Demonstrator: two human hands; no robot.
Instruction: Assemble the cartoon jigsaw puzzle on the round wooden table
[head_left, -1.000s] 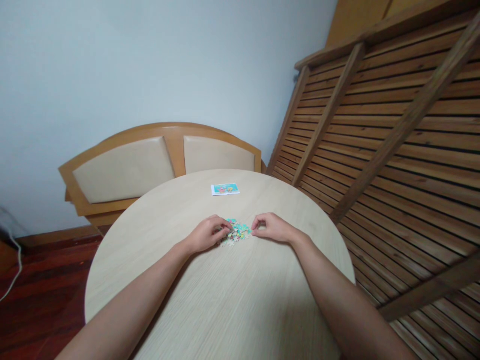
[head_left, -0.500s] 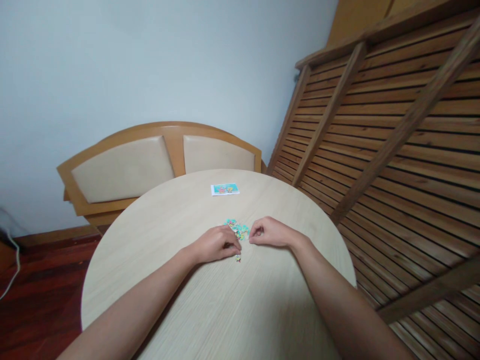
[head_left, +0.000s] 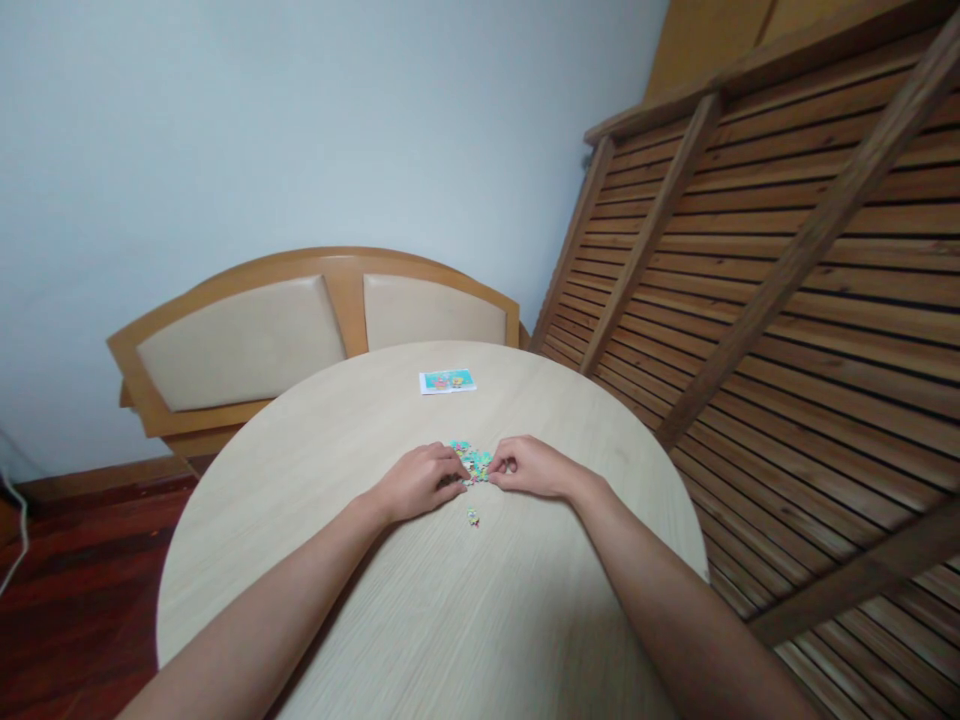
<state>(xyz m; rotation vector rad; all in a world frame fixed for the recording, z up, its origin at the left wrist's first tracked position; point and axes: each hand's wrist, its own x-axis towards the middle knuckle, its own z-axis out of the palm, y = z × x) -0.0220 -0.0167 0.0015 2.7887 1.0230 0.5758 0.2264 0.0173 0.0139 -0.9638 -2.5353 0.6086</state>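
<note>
Puzzle pieces [head_left: 474,463] between left hand [head_left: 421,480] and right hand [head_left: 534,466]; cannot tell if either grip closed; picture card [head_left: 448,381] beyond, on table [head_left: 450,610].

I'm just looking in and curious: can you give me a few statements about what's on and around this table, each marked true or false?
1. The pile of small pieces lies between the left hand and the right hand. True.
2. The card lies nearer the person than the pile. False: it lies beyond the pile.
3. A few pieces lie apart from the pile, on its near side. True.
4. The table is square. False: its edge is rounded.
5. The slatted panel stands left of the table. False: it is on the right.
</note>
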